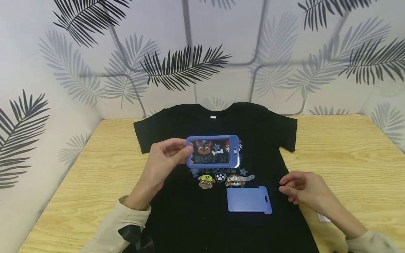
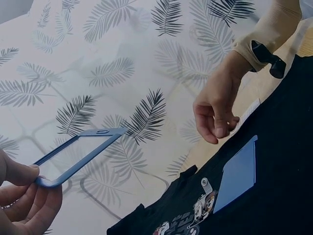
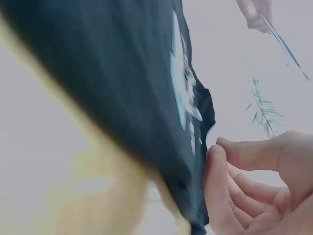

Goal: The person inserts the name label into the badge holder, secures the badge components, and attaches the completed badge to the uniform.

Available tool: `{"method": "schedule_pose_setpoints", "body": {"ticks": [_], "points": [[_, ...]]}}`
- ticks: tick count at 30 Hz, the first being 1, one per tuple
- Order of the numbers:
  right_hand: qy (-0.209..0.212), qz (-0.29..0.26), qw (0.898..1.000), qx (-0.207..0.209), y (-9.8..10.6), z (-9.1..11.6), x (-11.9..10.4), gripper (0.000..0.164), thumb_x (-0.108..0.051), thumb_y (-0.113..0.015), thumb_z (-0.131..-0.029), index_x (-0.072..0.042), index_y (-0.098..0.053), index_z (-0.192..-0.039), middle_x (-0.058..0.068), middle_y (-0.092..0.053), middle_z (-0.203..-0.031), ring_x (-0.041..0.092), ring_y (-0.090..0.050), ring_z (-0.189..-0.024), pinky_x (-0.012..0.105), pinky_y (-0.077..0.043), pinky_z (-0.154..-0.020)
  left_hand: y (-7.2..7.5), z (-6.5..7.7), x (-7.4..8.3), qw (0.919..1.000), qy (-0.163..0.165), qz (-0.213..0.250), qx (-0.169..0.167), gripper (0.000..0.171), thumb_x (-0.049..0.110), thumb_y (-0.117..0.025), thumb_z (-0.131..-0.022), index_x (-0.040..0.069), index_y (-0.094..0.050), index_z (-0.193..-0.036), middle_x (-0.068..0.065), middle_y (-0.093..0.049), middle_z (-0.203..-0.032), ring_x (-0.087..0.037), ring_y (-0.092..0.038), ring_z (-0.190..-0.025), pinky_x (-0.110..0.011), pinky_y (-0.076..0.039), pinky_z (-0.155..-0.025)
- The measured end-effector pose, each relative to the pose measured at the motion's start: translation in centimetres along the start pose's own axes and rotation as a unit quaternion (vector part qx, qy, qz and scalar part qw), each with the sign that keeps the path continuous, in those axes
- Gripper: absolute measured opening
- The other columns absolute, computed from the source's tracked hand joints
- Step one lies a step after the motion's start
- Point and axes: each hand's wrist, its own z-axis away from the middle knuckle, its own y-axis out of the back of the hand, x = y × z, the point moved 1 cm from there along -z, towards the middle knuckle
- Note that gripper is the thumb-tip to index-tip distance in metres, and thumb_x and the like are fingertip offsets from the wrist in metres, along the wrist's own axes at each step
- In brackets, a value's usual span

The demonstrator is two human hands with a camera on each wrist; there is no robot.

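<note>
My left hand (image 1: 164,158) pinches a blue badge holder frame (image 1: 234,151) by its left end, thumb on the near face. The frame has a clear window and is held up over the black T-shirt (image 1: 196,211). On the shirt lies a flat blue badge holder back (image 1: 246,199) with a slot at its right end. Just above it sits a clear strap clip (image 1: 246,178) with metal snaps. To the right of the blue back, my right hand (image 1: 305,189) hovers with loosely curled fingers. In the right wrist view its thumb and index fingertips (image 3: 217,152) come close together around nothing.
The shirt is spread on a wooden table (image 1: 348,151), its cartoon dog print (image 1: 206,182) partly hidden by the frame. A small white piece (image 1: 323,218) lies partly under the right forearm. Behind stands a leaf-patterned backdrop (image 1: 221,84).
</note>
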Motion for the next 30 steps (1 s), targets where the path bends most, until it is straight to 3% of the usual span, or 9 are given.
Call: {"method": "schedule_pose_setpoints", "body": {"ticks": [2,5,10,14,20,25,30], "points": [[0.03,0.068,0.997,0.033,1.2,0.1,0.5,0.016,-0.01,-0.076,-0.083,-0.004,-0.069,-0.096,-0.001,-0.067,-0.075,0.014,-0.063,-0.063,0.025,-0.05,-0.052,0.0,0.0,-0.1,1.0,-0.002,-0.001,-0.001,0.024,0.002,-0.069,-0.088,-0.01,-0.065,-0.108,-0.006,-0.068,-0.087,-0.012,-0.065,-0.077,-0.031,-0.057,-0.076],[0.069,0.163,0.982,0.064,2.9,0.2,1.3,0.014,-0.01,-0.077,-0.08,-0.006,-0.07,-0.091,-0.003,-0.067,-0.075,0.014,-0.062,-0.067,0.026,-0.044,-0.054,0.0,0.0,-0.2,1.0,-0.001,0.0,-0.001,0.024,0.002,-0.069,-0.088,-0.01,-0.064,-0.108,-0.006,-0.068,-0.087,-0.012,-0.066,-0.076,-0.031,-0.057,-0.076],[0.095,0.236,0.965,0.063,4.5,0.1,2.6,0.015,-0.006,-0.08,-0.074,-0.005,-0.071,-0.086,0.0,-0.067,-0.077,0.02,-0.062,-0.071,0.032,-0.047,-0.057,-0.2,0.1,-0.4,1.0,0.001,-0.001,-0.003,0.024,0.003,-0.069,-0.088,-0.009,-0.065,-0.108,-0.006,-0.068,-0.088,-0.012,-0.066,-0.077,-0.031,-0.057,-0.077],[0.097,0.253,0.961,0.059,4.9,0.0,3.7,0.018,-0.002,-0.081,-0.071,-0.003,-0.07,-0.086,0.005,-0.068,-0.081,0.026,-0.061,-0.075,0.04,-0.051,-0.062,-0.3,0.1,-0.6,1.0,0.001,-0.002,-0.006,0.024,0.004,-0.069,-0.088,-0.009,-0.065,-0.108,-0.007,-0.068,-0.089,-0.013,-0.065,-0.078,-0.031,-0.057,-0.077],[0.087,0.254,0.962,0.044,5.0,-0.1,4.7,0.022,0.001,-0.08,-0.071,0.0,-0.069,-0.09,0.008,-0.068,-0.084,0.029,-0.061,-0.078,0.049,-0.051,-0.067,-0.3,0.2,-0.7,1.0,0.002,-0.002,-0.004,0.024,0.004,-0.069,-0.088,-0.009,-0.065,-0.108,-0.007,-0.068,-0.088,-0.013,-0.065,-0.077,-0.031,-0.057,-0.077],[0.078,0.252,0.964,0.034,4.9,-0.2,4.9,0.021,0.002,-0.08,-0.07,-0.002,-0.069,-0.087,0.004,-0.067,-0.081,0.025,-0.06,-0.075,0.045,-0.05,-0.065,-0.3,0.2,-0.7,1.0,0.008,-0.002,-0.002,0.024,0.003,-0.069,-0.088,-0.009,-0.065,-0.108,-0.007,-0.067,-0.089,-0.013,-0.065,-0.078,-0.031,-0.057,-0.077],[0.078,0.251,0.965,0.024,4.8,-0.1,5.0,0.016,0.003,-0.077,-0.073,-0.007,-0.068,-0.081,-0.003,-0.061,-0.072,0.015,-0.054,-0.067,0.034,-0.046,-0.058,-0.3,0.1,-0.7,1.0,0.008,-0.001,0.0,0.024,0.003,-0.069,-0.088,-0.01,-0.064,-0.108,-0.007,-0.067,-0.088,-0.013,-0.064,-0.078,-0.031,-0.057,-0.076]]}}
